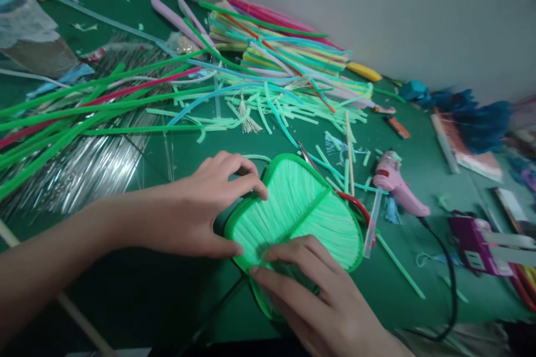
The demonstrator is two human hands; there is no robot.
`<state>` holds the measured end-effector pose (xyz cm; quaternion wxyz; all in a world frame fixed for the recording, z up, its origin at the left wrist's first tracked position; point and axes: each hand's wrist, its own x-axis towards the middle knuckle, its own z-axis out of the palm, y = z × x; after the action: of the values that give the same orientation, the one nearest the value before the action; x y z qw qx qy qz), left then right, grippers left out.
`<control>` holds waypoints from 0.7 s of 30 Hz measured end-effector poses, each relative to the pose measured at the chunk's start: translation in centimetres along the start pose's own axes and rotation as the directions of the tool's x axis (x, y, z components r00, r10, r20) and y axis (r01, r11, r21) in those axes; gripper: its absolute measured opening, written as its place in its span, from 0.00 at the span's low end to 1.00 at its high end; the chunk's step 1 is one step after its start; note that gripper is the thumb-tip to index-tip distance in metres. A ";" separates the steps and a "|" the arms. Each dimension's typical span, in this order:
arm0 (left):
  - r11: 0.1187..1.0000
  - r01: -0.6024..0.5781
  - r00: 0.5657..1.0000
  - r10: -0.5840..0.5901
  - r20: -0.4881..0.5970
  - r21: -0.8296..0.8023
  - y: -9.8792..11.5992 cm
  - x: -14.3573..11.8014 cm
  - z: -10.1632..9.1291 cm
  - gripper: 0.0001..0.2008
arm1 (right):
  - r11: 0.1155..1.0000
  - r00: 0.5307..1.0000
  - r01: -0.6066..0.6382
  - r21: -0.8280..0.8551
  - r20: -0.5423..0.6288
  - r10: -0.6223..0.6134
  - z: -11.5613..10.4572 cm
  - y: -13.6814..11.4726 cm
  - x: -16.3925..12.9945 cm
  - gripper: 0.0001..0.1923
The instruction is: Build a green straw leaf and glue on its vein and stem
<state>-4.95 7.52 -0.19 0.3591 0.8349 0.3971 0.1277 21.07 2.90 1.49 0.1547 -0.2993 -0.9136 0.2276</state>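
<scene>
A green fan-shaped frame (293, 217) packed with pale green strips lies flat on the green tabletop (167, 290); the left hand (196, 212) pinches its rim in a narrow grip, seemingly to steady it; the right hand (310, 284) presses down on its near end, fingers flat rather than closed. A pink glue gun (397, 187) lies just beside it, with loose coloured straws (276, 50) heaped beyond.

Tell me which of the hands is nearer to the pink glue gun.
The right hand. It rests on the lower part of the green fan-shaped piece, below and left of the pink glue gun. The left hand grips the piece's far left edge.
</scene>
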 end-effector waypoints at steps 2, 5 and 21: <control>1.000 0.013 1.000 -0.013 -0.011 -0.028 0.3 -0.3 -0.4 0.25 | 0.999 1.000 0.023 -0.024 -0.002 -0.023 -0.1 0.2 0.3 0.14; 0.999 0.032 0.998 -0.034 -0.047 -0.042 0.6 -0.6 -1.1 0.14 | 0.998 0.999 0.048 -0.052 -0.002 -0.048 -0.3 0.4 0.6 0.14; 0.911 -0.110 0.976 0.175 -0.130 0.396 3.5 -4.1 1.4 0.18 | 0.995 0.991 0.097 -0.032 0.100 -0.094 -0.5 1.1 1.2 0.11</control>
<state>-4.94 2.25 1.53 0.1432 0.9028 0.3804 0.1405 20.92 4.60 1.53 0.1148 -0.2465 -0.9374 0.2176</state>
